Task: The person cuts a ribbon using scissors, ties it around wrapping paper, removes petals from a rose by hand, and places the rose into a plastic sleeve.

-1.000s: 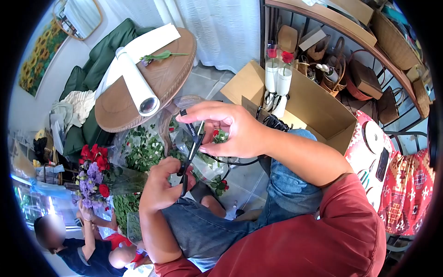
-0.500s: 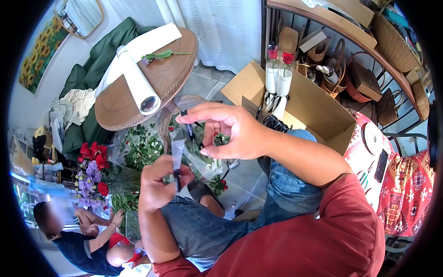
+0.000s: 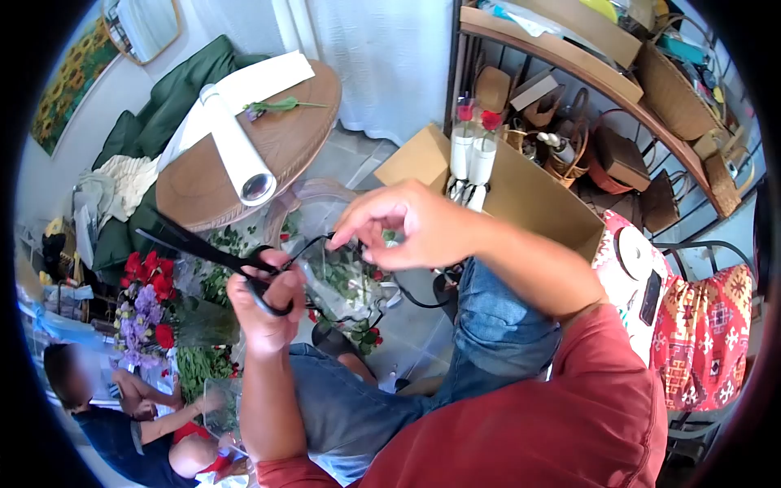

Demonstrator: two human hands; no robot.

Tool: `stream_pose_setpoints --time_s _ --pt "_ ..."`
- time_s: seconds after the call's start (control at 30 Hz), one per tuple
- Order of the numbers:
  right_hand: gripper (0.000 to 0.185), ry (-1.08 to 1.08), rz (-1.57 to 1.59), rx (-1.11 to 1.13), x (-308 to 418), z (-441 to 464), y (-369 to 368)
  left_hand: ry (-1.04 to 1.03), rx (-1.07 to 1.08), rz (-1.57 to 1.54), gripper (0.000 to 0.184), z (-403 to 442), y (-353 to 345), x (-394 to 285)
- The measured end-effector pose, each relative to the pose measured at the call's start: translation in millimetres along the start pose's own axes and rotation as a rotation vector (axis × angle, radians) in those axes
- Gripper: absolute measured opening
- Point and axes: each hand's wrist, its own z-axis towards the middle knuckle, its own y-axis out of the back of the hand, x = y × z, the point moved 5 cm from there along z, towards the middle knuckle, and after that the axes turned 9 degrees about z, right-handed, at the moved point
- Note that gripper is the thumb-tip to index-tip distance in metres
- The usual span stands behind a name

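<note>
My left hand (image 3: 270, 313) is closed around the handles of black scissors (image 3: 213, 253), whose long blades point to the upper left, slightly apart. A thin black ribbon (image 3: 313, 242) stretches from near the left fingers to the fingertips of my right hand (image 3: 415, 224). That right hand is curled, with its index finger and thumb bent and the ribbon at its fingers. Under the hands is clear plastic wrap (image 3: 340, 285), with green leaves and red roses (image 3: 370, 336) on the floor around it.
A round wooden table (image 3: 313, 102) bears a white paper roll (image 3: 236, 146). Wrapped roses (image 3: 482, 150) stand in a cardboard box (image 3: 541, 195), in front of a shelf of baskets (image 3: 671, 81). At lower left, another person (image 3: 122, 435) sits near a red and purple bouquet (image 3: 146, 305).
The scissors have swung from pointing upward to the upper left, their blades now slightly apart. The black ribbon now spans the gap between my hands. The view has shifted slightly.
</note>
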Motion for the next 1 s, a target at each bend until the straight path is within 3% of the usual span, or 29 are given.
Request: stream_pose_setpoints --time_s 0.13,0.2,0.23,0.27,0.3,0.33,0.37,0.4,0.5,0.63,0.7,0.83,0.9,0.97,1.0 --pt "0.04 -0.193 -0.509 -0.147 36 0 74 -0.095 -0.055 0.06 0.019 0 15 -7" --pt "0.04 0.206 -1.171 -0.241 91 -3 120 -0.107 -0.062 0.078 0.017 -4 23 -9" --pt "0.035 0.117 -1.295 -0.469 129 -11 132 -0.11 -0.064 0.086 0.016 -6 25 -11" --pt "0.028 0.29 -1.499 -0.61 167 -16 139 -0.121 -0.071 0.098 0.015 -6 29 -11" --pt "0.023 0.103 -1.536 -0.832 201 -24 159 -0.133 -0.079 0.112 0.015 -7 31 -11" --pt "0.032 0.492 -1.624 -0.693 231 -29 140 -0.131 -0.085 0.104 0.015 -8 31 -11" --pt "0.023 0.741 -1.555 -0.726 242 -26 131 -0.132 -0.077 0.105 0.015 -8 30 -13" --pt "0.018 0.719 -1.504 -0.788 240 -23 120 -0.135 -0.066 0.109 0.015 -8 29 -15" --pt "0.019 0.265 -1.103 -0.807 203 -38 124 -0.101 -0.096 0.168 0.015 -8 30 -13" --pt "0.031 0.12 -0.959 -0.129 104 -10 50 -0.097 -0.092 0.195 0.016 -7 26 -12" --pt "0.036 0.199 -1.025 -0.072 62 -2 17 -0.028 -0.041 0.265 0.017 -8 18 -13" --pt "0.041 -0.241 -0.234 -0.07 -2 19 -29 0.03 0.025 0.308 0.015 -10 7 -10" --pt "0.042 -0.206 -0.193 0.064 -13 31 -46 0.036 0.087 0.311 0.017 -6 4 -6" --pt "0.043 -0.459 -0.114 0.188 -11 33 -53 0.088 0.033 0.309 0.02 -6 3 -5" --pt "0.042 -0.415 -0.149 0.203 -11 35 -47 0.11 0.027 0.317 0.021 -6 5 -6"
